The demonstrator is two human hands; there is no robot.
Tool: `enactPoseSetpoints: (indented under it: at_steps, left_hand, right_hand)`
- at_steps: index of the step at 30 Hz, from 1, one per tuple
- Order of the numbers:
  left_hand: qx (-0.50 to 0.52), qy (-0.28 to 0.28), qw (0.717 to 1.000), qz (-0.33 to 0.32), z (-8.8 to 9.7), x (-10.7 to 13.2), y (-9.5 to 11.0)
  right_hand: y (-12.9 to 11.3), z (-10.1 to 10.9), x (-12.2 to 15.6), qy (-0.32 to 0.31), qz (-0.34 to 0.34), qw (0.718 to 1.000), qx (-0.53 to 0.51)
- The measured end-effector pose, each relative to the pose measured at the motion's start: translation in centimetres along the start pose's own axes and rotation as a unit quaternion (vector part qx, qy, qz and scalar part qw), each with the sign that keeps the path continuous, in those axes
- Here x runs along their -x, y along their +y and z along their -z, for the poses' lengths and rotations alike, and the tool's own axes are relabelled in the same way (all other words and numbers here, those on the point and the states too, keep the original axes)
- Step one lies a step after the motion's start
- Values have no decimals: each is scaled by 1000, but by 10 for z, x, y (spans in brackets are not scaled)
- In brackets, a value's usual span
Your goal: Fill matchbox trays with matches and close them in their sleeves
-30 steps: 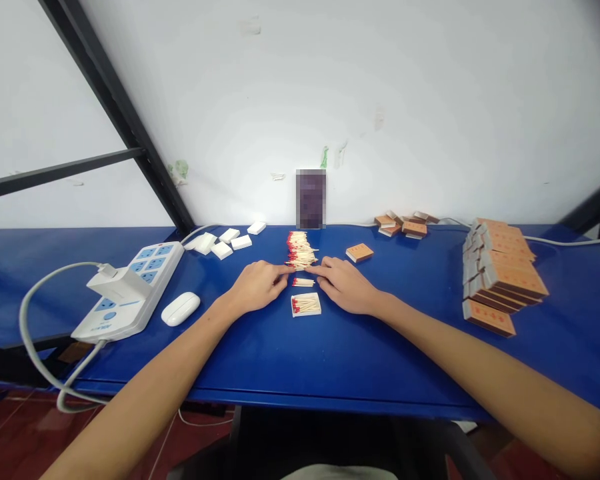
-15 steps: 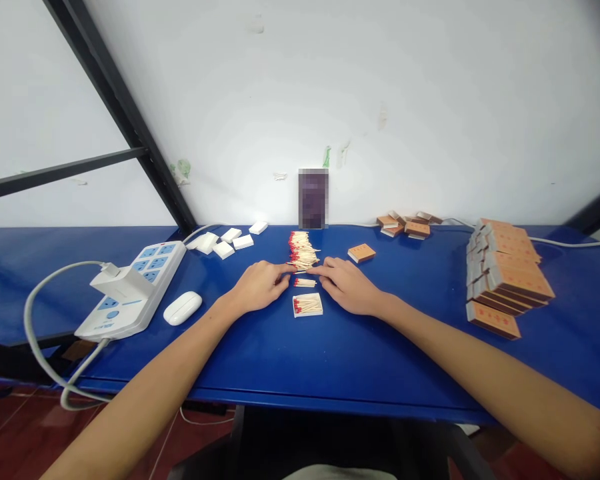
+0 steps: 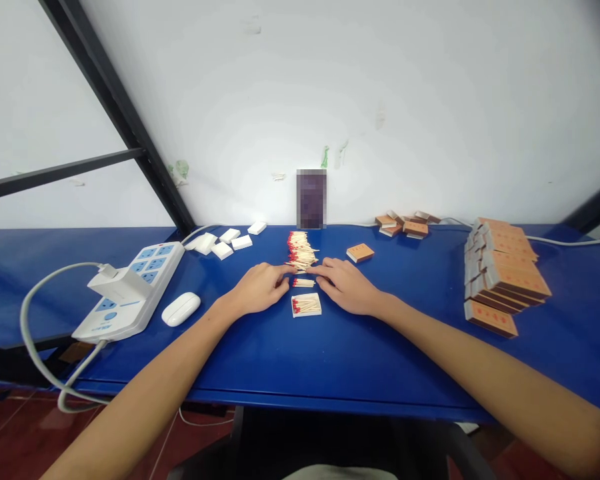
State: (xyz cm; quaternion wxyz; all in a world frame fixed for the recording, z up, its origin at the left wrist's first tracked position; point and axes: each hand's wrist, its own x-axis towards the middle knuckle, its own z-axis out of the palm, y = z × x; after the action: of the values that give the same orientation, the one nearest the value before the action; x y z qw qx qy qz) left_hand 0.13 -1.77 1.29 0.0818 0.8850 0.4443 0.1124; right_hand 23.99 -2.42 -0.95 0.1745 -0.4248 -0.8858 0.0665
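A heap of red-tipped matches [image 3: 303,248] lies on the blue table in front of me. My left hand [image 3: 261,288] reaches in from the left, its index fingertip at the red heads of the nearest matches. From the other side, my right hand [image 3: 347,285] puts its index fingertip at their plain ends. Thumbs stand apart from the index fingers; the other fingers are partly curled, and I see nothing gripped. Between the hands is a small separate row of matches [image 3: 304,283]. Closer to me sits a white matchbox tray [image 3: 307,313] with several matches inside.
White matchbox trays [image 3: 223,251] lie at back left, near a power strip [image 3: 153,293] with a plugged-in charger and a white rounded case [image 3: 181,309]. An orange matchbox [image 3: 360,253] lies right of the heap. More sleeves [image 3: 416,229] and stacked matchboxes [image 3: 510,267] stand farther right.
The view has shifted slightly, so everything sits a few pixels further left. Both hands keep almost the same place at the near edge of the heap.
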Motion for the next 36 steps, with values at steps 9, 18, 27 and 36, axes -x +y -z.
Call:
enactPoseSetpoints:
  at_steps: [9,18,27,36]
  left_hand:
    - [29,-4,999,-22,1,0,1]
    - [-3,-2,1000,-9,2,0,1]
    - [-2,26,1000,4,-1,-1,-6]
    - [-20,33,999,18,-1,-1,-7]
  right_hand:
    - [-1,2,0,7,-4,1000,-30]
    - [-2,2,0,3,-9,1000,-28]
    - [-2,3,0,6,-11,998,-61]
    - [-4,4,0,-14,-20,1000,-10]
